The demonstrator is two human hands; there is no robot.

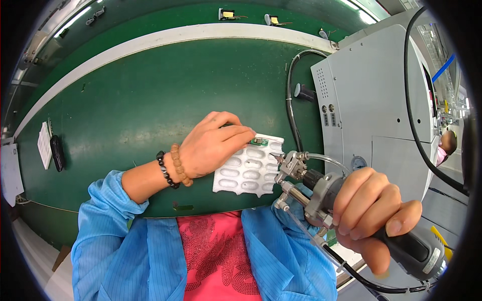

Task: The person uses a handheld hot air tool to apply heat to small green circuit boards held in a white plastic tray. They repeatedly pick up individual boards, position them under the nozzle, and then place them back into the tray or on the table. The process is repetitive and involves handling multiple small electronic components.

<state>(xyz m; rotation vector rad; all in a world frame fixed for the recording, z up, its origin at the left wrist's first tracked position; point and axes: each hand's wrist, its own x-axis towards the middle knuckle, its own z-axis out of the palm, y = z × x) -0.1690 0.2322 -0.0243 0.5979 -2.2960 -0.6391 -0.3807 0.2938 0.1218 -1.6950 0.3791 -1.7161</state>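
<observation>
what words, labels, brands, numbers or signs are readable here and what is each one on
No text is clear enough to quote.
Pale label near the end of the handheld tool in the right hand: too small to read.
Two small labels below the round fittings on the grey machine: too small to read.
Pink shirt: a dotted pattern, no legible words.

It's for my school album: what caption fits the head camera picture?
Left hand at a green circuit board, right hand gripping a black-handled tool.
</observation>
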